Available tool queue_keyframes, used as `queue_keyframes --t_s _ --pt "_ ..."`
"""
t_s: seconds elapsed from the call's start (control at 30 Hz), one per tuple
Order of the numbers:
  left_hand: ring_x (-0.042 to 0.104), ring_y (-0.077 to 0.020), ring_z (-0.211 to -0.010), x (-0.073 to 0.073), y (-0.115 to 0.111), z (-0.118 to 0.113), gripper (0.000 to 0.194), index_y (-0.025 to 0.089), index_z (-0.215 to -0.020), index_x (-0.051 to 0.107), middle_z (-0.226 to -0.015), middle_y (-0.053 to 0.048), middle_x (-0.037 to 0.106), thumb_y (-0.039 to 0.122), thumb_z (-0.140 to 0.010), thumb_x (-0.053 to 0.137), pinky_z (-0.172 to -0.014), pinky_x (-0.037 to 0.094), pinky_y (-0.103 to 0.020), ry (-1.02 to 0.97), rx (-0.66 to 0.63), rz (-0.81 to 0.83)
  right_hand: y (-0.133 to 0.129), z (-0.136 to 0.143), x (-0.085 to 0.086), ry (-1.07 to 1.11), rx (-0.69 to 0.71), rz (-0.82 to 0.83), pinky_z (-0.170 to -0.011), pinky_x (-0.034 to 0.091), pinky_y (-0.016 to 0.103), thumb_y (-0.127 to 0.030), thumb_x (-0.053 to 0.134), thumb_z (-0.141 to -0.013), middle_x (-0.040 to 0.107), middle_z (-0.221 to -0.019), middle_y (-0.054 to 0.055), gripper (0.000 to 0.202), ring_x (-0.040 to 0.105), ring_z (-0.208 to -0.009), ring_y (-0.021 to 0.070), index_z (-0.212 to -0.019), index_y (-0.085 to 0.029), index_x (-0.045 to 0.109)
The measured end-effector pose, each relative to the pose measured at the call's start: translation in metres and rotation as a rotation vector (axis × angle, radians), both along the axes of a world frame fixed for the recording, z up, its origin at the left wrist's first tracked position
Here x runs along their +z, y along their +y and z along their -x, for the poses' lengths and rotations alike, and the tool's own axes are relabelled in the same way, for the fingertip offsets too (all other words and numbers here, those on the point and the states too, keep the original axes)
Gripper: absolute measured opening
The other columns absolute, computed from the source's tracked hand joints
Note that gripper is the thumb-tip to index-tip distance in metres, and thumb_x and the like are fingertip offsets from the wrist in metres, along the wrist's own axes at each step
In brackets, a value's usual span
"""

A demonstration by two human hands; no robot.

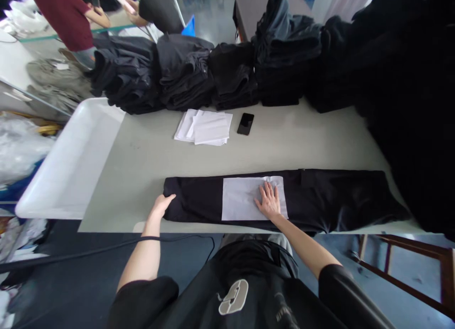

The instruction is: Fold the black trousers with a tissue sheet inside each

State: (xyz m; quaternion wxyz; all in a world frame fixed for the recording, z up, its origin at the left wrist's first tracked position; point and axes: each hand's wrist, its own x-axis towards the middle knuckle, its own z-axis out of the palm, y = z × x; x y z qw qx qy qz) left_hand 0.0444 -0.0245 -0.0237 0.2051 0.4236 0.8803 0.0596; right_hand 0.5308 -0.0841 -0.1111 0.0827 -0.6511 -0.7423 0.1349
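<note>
A pair of black trousers point(199, 198), folded lengthwise, lies flat along the table's near edge. On its middle rests a white sheet of paper point(241, 199). My right hand point(269, 201) presses down on the sheet's right part with its fingers spread. At the trousers' left end, my left hand point(164, 204) grips the hem, thumb on top and the other fingers hidden beneath the cloth.
Stacks of folded dark trousers point(185, 73) line the far side of the table point(142, 149). Before them lie a pile of white sheets point(211, 128) and a phone point(245, 123). A white tray point(67, 163) stands left; dark clothing point(408, 106) heaps up right. Two people stand beyond.
</note>
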Motion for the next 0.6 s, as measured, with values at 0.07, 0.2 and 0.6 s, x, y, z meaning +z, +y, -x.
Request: queue_keyframes --t_s 0.07,0.2,0.6 --pt "0.075 -0.0292 -0.096 0.031 0.013 -0.011 0.021 0.016 -0.097 0.073 -0.093 -0.010 0.079 0.031 -0.083 0.065 -0.081 0.059 -0.033 -0.135 -0.088 0.015 -0.002 -0.001 0.003 0.042 0.009 0.008 -0.128 0.010 0.060 -0.051 0.057 -0.095 0.030 -0.168 0.022 0.072 0.023 -0.157 0.0344 -0.153 -0.010 0.046" --pt "0.072 -0.0275 -0.107 0.091 0.033 -0.086 0.037 0.019 -0.118 0.071 -0.108 -0.005 0.079 0.027 -0.082 0.063 -0.091 0.057 -0.033 -0.279 -0.370 -0.014 -0.009 -0.006 0.018 0.320 -0.053 -0.045 -0.126 0.024 0.059 -0.046 0.057 -0.094 0.038 -0.163 0.020 0.060 0.028 -0.156 0.0333 -0.145 -0.014 0.054" --pt "0.072 -0.0202 -0.109 0.012 -0.019 -0.330 0.071 0.021 -0.158 0.039 -0.134 -0.016 0.069 0.020 -0.091 0.062 -0.095 0.060 -0.037 -0.920 -0.982 0.103 -0.027 -0.076 0.020 1.140 -0.742 0.392 -0.082 0.060 0.039 -0.061 0.057 -0.086 0.076 -0.093 0.009 0.049 0.073 -0.092 0.0259 -0.103 -0.018 0.072"
